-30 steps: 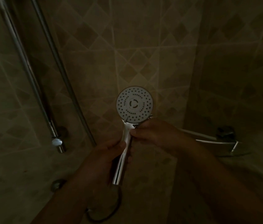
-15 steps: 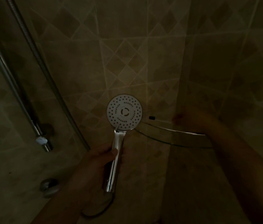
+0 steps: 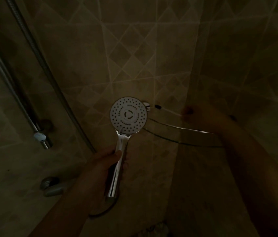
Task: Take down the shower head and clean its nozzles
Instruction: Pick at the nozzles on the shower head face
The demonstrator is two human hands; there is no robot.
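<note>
Though the light is very low, the tiled walls [image 3: 152, 53] of a shower corner fill the view, with a chrome riser rail [image 3: 6, 77] and the flexible hose [image 3: 37, 53] slanting down the left side and a curved glass corner shelf [image 3: 182, 132] fixed where the two walls meet. The shower head [image 3: 128, 116] is already down from its mount and held upright in front of that corner, its round white nozzle face turned toward the camera, so the taking-down step looks finished and the cleaning step is about to begin. The left hand [image 3: 100, 166] grips the chrome handle [image 3: 117, 166], fingers wrapped round it and thumb laid along the front. The right hand [image 3: 193, 113] is stretched out to the shelf, well apart from the head; it is blurred and dark, so whether it is open, curled, or has hold of something I cannot tell. My judgement is that it is after a cleaning tool, and the next move calls for bringing that hand to the face and working over the small nozzle holes while the left keeps the head steady. A small dark object [image 3: 158, 106] near the shelf is too dim to identify, as is whatever sits on the shelf, and any scale on the nozzles cannot be seen.
</note>
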